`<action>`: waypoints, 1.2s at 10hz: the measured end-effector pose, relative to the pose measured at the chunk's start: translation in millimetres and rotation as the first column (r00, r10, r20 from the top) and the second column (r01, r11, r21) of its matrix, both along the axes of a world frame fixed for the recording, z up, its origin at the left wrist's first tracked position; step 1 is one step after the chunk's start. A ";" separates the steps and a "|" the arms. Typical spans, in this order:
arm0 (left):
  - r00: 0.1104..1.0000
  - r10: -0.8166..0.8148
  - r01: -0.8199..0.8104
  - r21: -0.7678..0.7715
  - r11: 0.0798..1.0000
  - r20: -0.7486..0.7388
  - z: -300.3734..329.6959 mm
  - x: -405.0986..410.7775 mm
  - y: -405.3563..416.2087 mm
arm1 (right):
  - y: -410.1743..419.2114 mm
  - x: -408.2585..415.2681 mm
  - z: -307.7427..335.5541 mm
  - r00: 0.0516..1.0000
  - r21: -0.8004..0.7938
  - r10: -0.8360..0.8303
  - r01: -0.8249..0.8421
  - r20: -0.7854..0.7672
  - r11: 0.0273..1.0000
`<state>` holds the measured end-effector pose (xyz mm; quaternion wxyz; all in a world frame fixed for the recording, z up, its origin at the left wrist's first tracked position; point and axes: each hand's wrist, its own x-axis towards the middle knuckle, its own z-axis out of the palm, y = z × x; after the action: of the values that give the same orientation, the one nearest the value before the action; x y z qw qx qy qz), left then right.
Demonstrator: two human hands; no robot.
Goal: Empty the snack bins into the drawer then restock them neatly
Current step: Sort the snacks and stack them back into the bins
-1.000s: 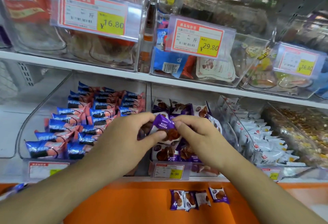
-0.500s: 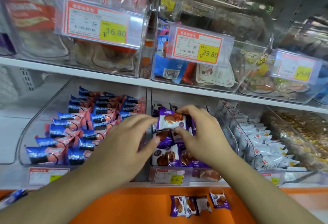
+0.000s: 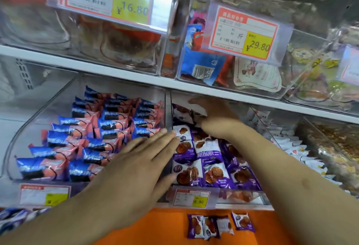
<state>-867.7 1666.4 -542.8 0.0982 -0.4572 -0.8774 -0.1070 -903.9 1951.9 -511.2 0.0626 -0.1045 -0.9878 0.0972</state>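
Left hand (image 3: 139, 165) flat, fingers straight, against purple biscuit packets (image 3: 206, 159). Right hand (image 3: 213, 118) reaching deep into bin, grip indiscernible.

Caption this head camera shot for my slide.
Right hand reaches deep into the clear plastic bin of purple-wrapped biscuit packets; left hand hovers flat.

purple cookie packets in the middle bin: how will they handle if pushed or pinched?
The purple cookie packets look like glossy film pillow packs, so probably slippery and prone to sliding over each other when pushed. They lie overlapped in rows, so nudging one likely shifts its neighbours. Small with flat, crimped ends: probably light, easily pinched, though the biscuits inside may crack.
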 end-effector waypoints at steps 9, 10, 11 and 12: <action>0.998 -0.067 0.066 0.070 0.995 0.013 -22.5 -5.8 0.6 | -48.7 10.6 -12.1 0.985 -0.227 0.100 -0.129 -0.138 0.965; 0.996 -0.084 0.082 0.095 0.992 0.016 -25.6 -7.0 0.2 | -36.8 17.7 -12.5 0.973 -0.156 0.091 -0.126 -0.213 0.980; 0.997 -0.077 0.076 0.091 0.993 0.006 -26.1 -7.3 0.5 | -23.7 32.3 -8.6 0.972 -0.073 0.159 -0.174 -0.175 0.982; 0.997 -0.076 0.075 0.086 0.993 0.001 -26.3 -7.1 0.8 | -24.1 39.6 -17.5 0.981 -0.012 0.185 -0.186 -0.061 0.983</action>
<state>-874.8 1667.2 -569.1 0.1120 -0.4851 -0.8543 -0.1494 -864.3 1927.9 -528.7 0.0820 -0.0097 -0.9900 0.1142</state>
